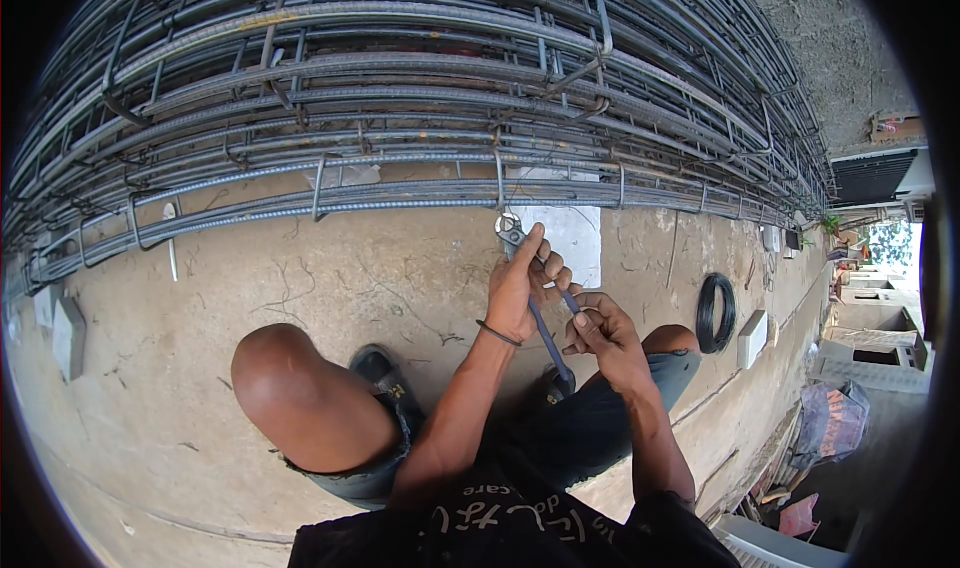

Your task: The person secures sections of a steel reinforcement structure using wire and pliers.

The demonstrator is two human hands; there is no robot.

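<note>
A pair of end-cutting pincers (509,229) has its round metal head up against the lowest rebar of a cage. My left hand (515,293) is closed around the pincers just below the head. One dark handle (549,343) slants down past my left wrist, spread away from the other one. Pinched in the fingers of my right hand (612,343) is the end of that second handle (571,303). The rebar cage (400,155), with long ribbed bars and bent stirrups, spans the whole upper part of the view. Whether wire sits in the jaws is too small to tell.
A coil of black wire (716,313) lies on the concrete floor (200,368) right of my knee, beside a white block (752,339). Another pale block (68,338) stands far left. A white sheet (570,238) lies under the cage's edge. Wire scraps are scattered about.
</note>
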